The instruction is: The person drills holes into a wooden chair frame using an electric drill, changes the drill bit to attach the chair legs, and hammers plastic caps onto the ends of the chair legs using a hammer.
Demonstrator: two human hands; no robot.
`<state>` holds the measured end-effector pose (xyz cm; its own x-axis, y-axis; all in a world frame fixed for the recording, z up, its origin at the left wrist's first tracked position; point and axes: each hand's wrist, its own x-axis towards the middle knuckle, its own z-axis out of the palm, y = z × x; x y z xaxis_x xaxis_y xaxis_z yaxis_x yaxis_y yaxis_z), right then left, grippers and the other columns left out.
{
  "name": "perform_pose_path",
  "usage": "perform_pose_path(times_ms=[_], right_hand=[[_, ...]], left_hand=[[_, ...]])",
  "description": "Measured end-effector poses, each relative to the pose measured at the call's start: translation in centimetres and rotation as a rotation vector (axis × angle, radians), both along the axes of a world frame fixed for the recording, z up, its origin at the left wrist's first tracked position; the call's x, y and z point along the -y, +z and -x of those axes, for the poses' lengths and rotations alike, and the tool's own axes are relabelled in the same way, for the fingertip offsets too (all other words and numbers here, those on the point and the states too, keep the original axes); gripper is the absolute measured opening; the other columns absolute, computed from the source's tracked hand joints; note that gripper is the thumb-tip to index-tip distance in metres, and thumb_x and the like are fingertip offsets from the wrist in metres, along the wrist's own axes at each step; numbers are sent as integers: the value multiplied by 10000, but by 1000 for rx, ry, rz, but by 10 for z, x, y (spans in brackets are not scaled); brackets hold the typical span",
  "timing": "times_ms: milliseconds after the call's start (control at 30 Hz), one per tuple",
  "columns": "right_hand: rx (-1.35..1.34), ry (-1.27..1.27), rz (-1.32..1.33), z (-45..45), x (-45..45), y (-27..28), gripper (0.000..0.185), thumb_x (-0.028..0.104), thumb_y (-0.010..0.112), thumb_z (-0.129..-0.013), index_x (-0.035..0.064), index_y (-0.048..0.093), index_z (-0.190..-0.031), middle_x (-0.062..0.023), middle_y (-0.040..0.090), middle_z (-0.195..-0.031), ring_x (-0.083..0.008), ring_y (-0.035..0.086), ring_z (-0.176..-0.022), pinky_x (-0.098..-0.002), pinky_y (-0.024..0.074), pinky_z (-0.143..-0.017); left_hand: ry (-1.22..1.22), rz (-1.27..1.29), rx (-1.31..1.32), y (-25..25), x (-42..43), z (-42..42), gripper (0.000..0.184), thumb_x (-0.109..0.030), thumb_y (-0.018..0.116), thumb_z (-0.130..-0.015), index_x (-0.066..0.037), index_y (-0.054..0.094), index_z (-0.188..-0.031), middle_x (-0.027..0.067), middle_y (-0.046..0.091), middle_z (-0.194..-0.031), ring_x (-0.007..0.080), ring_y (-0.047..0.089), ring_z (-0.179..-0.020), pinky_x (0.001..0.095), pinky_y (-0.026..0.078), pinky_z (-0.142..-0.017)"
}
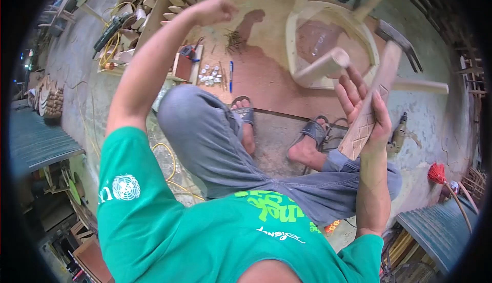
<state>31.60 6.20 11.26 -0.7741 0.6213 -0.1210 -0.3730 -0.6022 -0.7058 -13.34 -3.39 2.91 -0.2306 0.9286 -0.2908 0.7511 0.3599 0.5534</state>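
Note:
My right hand (370, 109) is palm up with the wooden handle of a claw hammer (367, 111) held between thumb and palm; its other fingers are loosely stretched out. The dark hammer head (401, 42) points away from me. A pale wooden stool frame (376, 44) lies on the board just beyond, its round legs sticking out. My left hand (214, 11) is raised over the board with the fingers curled closed; whatever they may pinch is too small to see. Near it is a small heap of nails (234, 40).
On the plywood board (271, 88) lie white round pieces (209, 75), a blue pen (230, 77) and a tape measure (188, 52). Wood offcuts (148, 1) and a power tool (110, 34) with a yellow cord are at left. Another tool (399, 133) lies by my right knee.

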Motion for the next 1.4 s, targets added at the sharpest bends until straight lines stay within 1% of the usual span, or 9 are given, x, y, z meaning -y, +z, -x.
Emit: perform_pose_path(times_ms=[167,300,400,567,733,967,1033,1233,1400], right_hand=[[88,99,9,8,7,1,642,248,492,-956,-147,247,-1400,-280,307,-1490,-340,477,-1285,-457,440,-1069],[277,17,-108,-13,-1,13,621,265,516,-943,-134,317,-1375,-268,376,-1448,-329,508,-1250,-448,492,-1000],[416,-71,-281,-28,-8,14,599,268,552,-923,-129,382,-1339,-252,452,-1387,-310,529,-1220,-442,522,-951],[589,-182,-441,-33,-12,8,499,247,593,-896,-95,512,-1250,-205,587,-1238,-247,653,-970,-365,553,-856],[541,-108,-358,-32,-5,3,441,242,582,-902,-84,561,-1197,-188,617,-1203,-218,665,-915,-345,550,-831],[574,-2,-333,-39,0,5,380,225,585,-908,-54,607,-1165,-157,654,-1131,-185,666,-848,-328,539,-790],[534,24,-318,-42,2,0,376,231,596,-905,-51,620,-1153,-156,656,-1119,-180,665,-838,-326,538,-787],[445,58,-274,-39,9,2,382,226,614,-898,-68,629,-1142,-156,655,-1115,-201,628,-991,-330,561,-799],[439,79,-291,-45,11,3,382,237,621,-892,-65,637,-1127,-151,656,-1107,-198,625,-981,-330,560,-793]], left_hand=[[251,19,-133,-148,117,-22,198,-137,655,-819,-74,733,-990,156,720,-922,299,699,-856,395,548,-789],[529,-32,-211,-239,151,-52,311,-170,674,-820,-121,674,-1128,161,698,-1035,350,660,-959,427,526,-843],[598,-269,-147,-261,135,-70,436,-155,670,-818,-209,621,-1248,152,672,-1107,374,634,-1026,449,513,-861],[651,21,-280,-260,112,-75,463,-151,583,-843,-281,580,-1287,157,671,-983,385,649,-915,488,517,-763],[635,55,-304,-272,119,-63,154,-146,605,-853,-31,642,-949,201,663,-942,390,631,-917,478,491,-798],[501,-374,-276,-220,127,-45,63,-50,600,-871,3,588,-901,176,638,-869,342,632,-735,424,495,-681],[728,-367,582,-127,107,-46,11,-11,570,-913,-10,567,-902,81,621,-837,205,641,-724,319,509,-642],[504,-357,497,38,69,-55,306,-26,589,-916,1,605,-1220,58,676,-1041,115,633,-861,253,528,-773],[530,-436,643,112,26,-123,300,-71,649,-882,52,616,-1153,91,659,-1011,124,633,-877,254,516,-794]])
